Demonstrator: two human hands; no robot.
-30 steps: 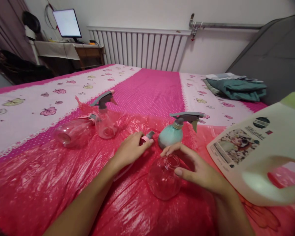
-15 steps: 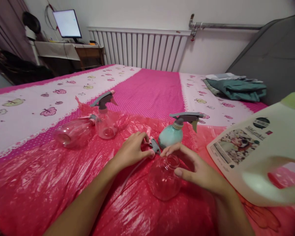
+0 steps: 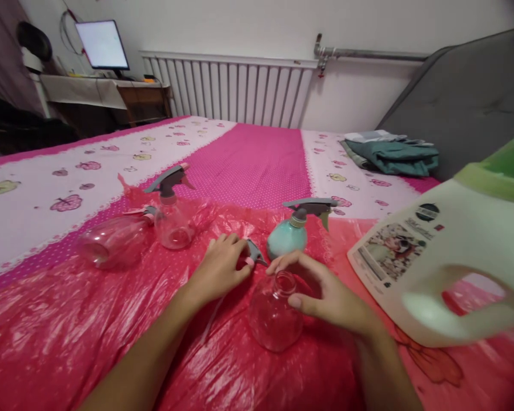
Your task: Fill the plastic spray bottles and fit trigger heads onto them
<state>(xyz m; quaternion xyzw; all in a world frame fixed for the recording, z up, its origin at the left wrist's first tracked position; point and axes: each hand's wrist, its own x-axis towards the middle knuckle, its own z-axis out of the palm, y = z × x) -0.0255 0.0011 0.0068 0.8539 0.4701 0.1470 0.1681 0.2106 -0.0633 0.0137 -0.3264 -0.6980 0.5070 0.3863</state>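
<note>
L hand (image 3: 223, 264) has its grip on the spray top (image 3: 256, 253), R hand's (image 3: 325, 292) grip is round the open bottle's (image 3: 274, 324) neck, & that bottle, upright on the red sheet (image 3: 68, 342) nr the blue-green bottle (image 3: 288, 240), might tip b/c the sheet's wrinkly.

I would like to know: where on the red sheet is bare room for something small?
The red sheet is bare at the near left, between the lying bottle and the left forearm, though wrinkled. The middle is crowded: left hand, spray head, open bottle, right hand and teal bottle sit close.
</note>
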